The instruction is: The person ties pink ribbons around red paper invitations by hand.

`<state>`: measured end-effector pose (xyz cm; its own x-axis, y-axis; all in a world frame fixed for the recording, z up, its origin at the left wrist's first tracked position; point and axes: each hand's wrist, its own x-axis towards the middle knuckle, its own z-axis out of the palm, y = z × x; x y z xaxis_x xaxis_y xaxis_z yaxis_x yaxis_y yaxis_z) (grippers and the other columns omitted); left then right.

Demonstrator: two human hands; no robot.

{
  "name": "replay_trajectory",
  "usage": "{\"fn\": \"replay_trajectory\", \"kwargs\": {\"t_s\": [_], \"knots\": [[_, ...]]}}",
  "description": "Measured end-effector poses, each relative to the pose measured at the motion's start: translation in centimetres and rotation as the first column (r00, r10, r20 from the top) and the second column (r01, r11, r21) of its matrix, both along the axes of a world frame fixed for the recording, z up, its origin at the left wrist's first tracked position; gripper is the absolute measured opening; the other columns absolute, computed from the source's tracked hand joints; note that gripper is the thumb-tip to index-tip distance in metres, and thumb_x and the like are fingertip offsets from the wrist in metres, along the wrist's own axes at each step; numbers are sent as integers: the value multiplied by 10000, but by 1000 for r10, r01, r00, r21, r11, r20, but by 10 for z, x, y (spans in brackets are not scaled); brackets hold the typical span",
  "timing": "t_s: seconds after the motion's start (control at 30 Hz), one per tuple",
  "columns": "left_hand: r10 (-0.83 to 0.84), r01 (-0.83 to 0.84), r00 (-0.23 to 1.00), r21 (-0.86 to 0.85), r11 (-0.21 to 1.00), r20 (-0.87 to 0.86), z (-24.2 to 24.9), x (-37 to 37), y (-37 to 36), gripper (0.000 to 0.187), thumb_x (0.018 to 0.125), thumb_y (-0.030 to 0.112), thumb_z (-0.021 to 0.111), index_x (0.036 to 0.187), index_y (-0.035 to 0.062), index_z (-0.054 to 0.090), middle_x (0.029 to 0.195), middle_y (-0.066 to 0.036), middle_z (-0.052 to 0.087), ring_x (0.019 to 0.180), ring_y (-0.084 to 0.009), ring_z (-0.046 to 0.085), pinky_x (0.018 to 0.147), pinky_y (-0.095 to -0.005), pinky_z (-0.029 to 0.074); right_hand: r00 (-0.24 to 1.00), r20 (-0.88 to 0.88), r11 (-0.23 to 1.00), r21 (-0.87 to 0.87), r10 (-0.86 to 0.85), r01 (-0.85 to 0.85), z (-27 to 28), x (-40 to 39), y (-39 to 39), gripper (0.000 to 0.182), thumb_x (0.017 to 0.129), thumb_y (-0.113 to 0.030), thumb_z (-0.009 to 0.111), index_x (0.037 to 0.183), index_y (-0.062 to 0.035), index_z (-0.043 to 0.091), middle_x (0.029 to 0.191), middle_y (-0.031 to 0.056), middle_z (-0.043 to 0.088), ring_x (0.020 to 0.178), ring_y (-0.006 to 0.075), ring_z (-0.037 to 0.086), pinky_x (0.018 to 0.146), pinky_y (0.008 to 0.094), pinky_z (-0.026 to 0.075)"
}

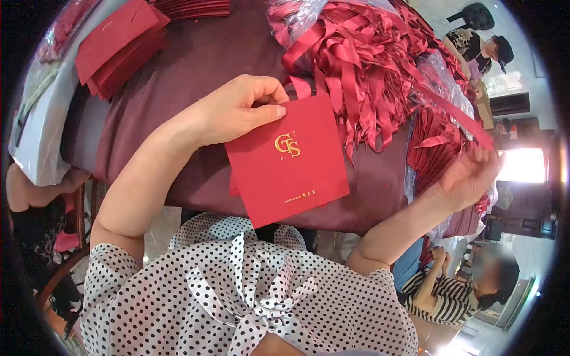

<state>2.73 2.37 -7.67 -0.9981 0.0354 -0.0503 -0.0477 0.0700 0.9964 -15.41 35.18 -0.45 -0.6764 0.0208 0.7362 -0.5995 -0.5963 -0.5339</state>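
Observation:
My left hand (240,110) pinches the top edge of a flat red paper bag (288,169) with a gold logo and small gold lettering. The bag is tilted, its lower edge near my body, and a second red layer shows behind its left side. My right hand (472,178) is out to the right, fingers closed around the end of a red ribbon (442,104). That ribbon stretches back to a large tangled heap of red ribbons (371,65) beyond the bag.
A dark red cloth (219,50) covers the table. Stacked red paper pieces (116,44) lie at the far left, more red stacks (436,139) at the right. Clear plastic wrap (442,74) lies among the ribbons. Other people (442,293) sit at the right and far side.

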Motion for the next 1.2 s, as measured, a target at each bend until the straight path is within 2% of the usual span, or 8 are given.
{"fn": "replay_trajectory", "kwargs": {"t_s": [0.03,0.17,0.27,0.33,0.6,0.7,0.77,1.2], "knots": [[-9,9,1000,0,1000,-5,-1,0,0,123,931,128,569,928,5,568,811,31,589,760,-23,513,677,-196,431,974,-35,974,21,-224,225,-4,4,-4,284,933,-171,592,1154,4,555,998,102,592,866,167,552,710,274,457],[-24,21,998,-45,999,-65,-1,0,-1,136,924,133,586,878,6,567,793,30,584,751,-30,506,664,-202,426,954,-272,901,373,-123,223,-14,37,-54,188,914,-198,603,1055,-72,598,917,87,657,805,205,593,687,316,504],[-10,0,995,-98,995,-101,-1,0,-1,154,914,140,605,843,8,566,773,30,578,737,-33,500,650,-207,423,852,-521,557,692,-56,459,-17,81,-106,116,774,-2,660,866,-47,712,821,87,645,757,216,608,688,306,500],[9,-18,997,-109,994,-83,2,1,0,158,908,141,612,835,9,565,760,32,571,726,-34,493,639,-210,420,878,-462,436,821,126,369,-21,92,-117,241,776,10,653,1006,-45,696,816,103,624,759,244,607,686,316,495],[65,-87,991,-200,976,-114,4,4,6,154,888,132,627,829,2,569,720,32,544,683,-39,462,603,-224,403,963,-262,389,896,67,216,-43,93,-127,220,803,1,676,1022,-12,666,844,108,653,725,185,630,684,270,499],[61,-95,989,-263,960,-132,6,6,6,141,867,117,641,842,-10,586,697,8,540,667,-64,472,606,-244,409,908,-395,387,866,142,316,-41,92,-128,138,779,-1,702,912,-11,667,825,99,657,681,173,629,648,253,492],[44,-120,970,-313,942,-239,6,6,7,124,843,99,654,861,-13,604,697,-26,538,669,-108,491,623,-274,420,915,-389,323,884,108,338,-45,95,-130,161,744,-14,688,893,-30,630,789,103,631,716,272,602,659,356,486],[17,-205,905,-402,892,-425,-1,7,14,92,817,43,640,883,-13,607,748,-81,562,738,-189,531,676,-313,437,805,-585,166,807,97,566,-41,116,-135,81,746,-21,678,812,-40,636,744,101,607,702,276,592,637,369,474]]}}
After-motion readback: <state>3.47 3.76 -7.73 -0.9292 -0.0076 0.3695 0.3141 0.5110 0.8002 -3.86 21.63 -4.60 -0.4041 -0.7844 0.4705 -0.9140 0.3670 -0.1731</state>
